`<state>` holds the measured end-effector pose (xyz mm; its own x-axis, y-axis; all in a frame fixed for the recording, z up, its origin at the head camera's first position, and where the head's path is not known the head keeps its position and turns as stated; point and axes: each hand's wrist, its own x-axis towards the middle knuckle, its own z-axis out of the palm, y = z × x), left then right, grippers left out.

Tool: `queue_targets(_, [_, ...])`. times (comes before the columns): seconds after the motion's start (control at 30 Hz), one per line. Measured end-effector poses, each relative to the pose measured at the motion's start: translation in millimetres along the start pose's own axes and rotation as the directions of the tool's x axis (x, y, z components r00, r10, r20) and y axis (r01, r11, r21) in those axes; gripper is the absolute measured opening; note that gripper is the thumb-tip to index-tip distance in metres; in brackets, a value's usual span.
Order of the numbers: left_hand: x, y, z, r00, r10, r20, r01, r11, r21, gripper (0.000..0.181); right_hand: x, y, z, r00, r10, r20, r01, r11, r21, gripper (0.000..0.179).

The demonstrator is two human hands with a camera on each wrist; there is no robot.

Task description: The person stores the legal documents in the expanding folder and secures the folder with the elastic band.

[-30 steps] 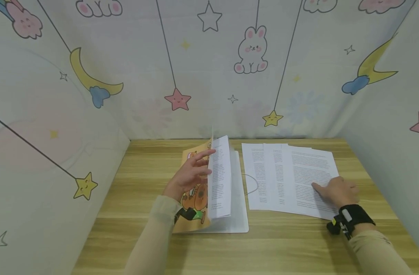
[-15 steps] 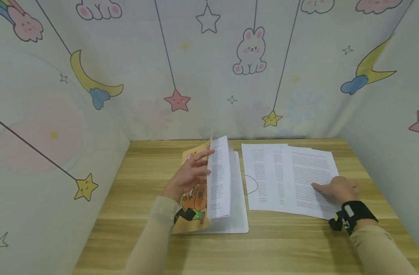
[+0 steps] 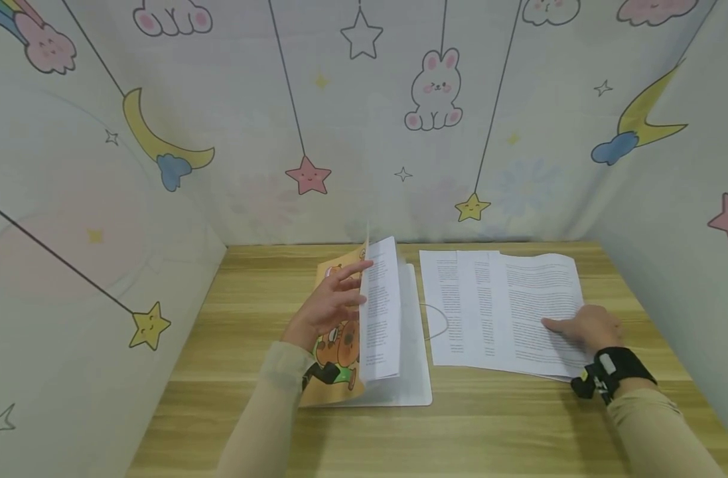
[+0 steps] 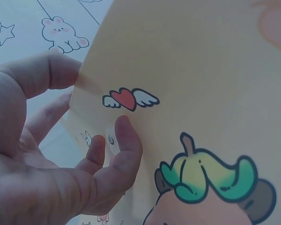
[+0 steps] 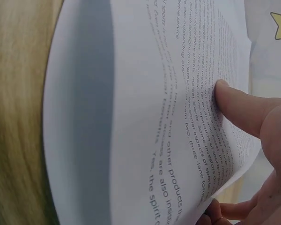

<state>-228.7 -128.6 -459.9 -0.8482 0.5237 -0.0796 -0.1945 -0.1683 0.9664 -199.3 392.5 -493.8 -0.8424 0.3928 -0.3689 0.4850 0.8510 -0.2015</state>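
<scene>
My left hand (image 3: 328,302) holds up the orange cartoon cover (image 4: 196,103) of a file folder, its fingertips at the standing edge. Printed pages (image 3: 381,325) stand up against the inside of that cover, over the folder's pale back (image 3: 416,372). On the right, my right hand (image 3: 590,328) pinches the edge of a printed sheet (image 3: 539,292), thumb on top and other fingers curled at its side. This sheet bows upward, and in the right wrist view another white sheet (image 5: 61,140) shows beneath it.
More printed sheets (image 3: 447,299) overlap in a row left of the pinched one. A thin loop (image 3: 446,322) reaches from the folder over the nearest sheet. The wooden table (image 3: 423,438) meets patterned curtain walls (image 3: 369,133) at the back and sides.
The sheet under my right thumb has gone from lying flat to bowing up, its top edge now curved. My left hand and the folder hold their place.
</scene>
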Motion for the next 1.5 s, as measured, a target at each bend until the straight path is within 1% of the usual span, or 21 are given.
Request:
queue_targets(0.07, [-0.1,0.1,0.1,1.000,-0.003,0.001,0.003,1.000,0.003,0.070,-0.4,1.1,0.1,1.000,0.005,-0.001,-0.005,1.000,0.007,0.094])
queue_targets(0.27, [-0.2,0.4,0.4,1.000,-0.008,0.003,0.008,1.000,0.011,0.073,0.1,5.0,3.0,1.000,0.022,-0.007,-0.022,1.000,0.020,0.094])
queue_targets(0.53, [0.9,-1.9,-0.3,1.000,-0.002,0.006,0.002,1.000,0.001,0.073,-0.7,6.7,3.9,1.000,0.011,-0.012,-0.009,0.996,0.083,0.093])
queue_targets(0.73, [1.3,-3.0,-1.1,1.000,0.004,0.010,-0.004,1.000,0.006,0.072,1.8,9.0,5.1,1.000,-0.004,-0.020,0.005,0.997,0.081,0.090])
queue_targets(0.9, [1.7,-2.3,-0.9,1.000,0.003,0.001,-0.003,1.000,0.014,0.071,2.4,7.3,3.2,1.000,-0.006,-0.027,0.009,0.995,0.103,0.088])
queue_targets(1.03, [1.5,-1.0,0.7,1.000,0.002,-0.008,-0.002,1.000,0.009,0.069,0.1,4.1,-0.4,1.000,-0.016,-0.025,0.019,0.995,0.099,0.089])
queue_targets(1.17, [2.0,-1.6,1.0,1.000,0.003,-0.013,-0.003,1.000,0.005,0.068,-2.2,1.8,-2.4,0.999,-0.018,-0.028,0.020,0.995,0.095,0.097])
queue_targets(1.3, [2.3,-2.3,0.0,1.000,0.002,-0.015,-0.002,1.000,0.008,0.069,-2.2,1.6,-2.2,1.000,-0.015,-0.028,0.018,0.993,0.120,0.101])
queue_targets(1.5, [2.3,-2.8,-0.9,1.000,-0.003,-0.014,0.003,1.000,0.003,0.069,-2.0,1.4,-3.0,1.000,-0.004,-0.010,0.006,0.987,0.162,0.102])
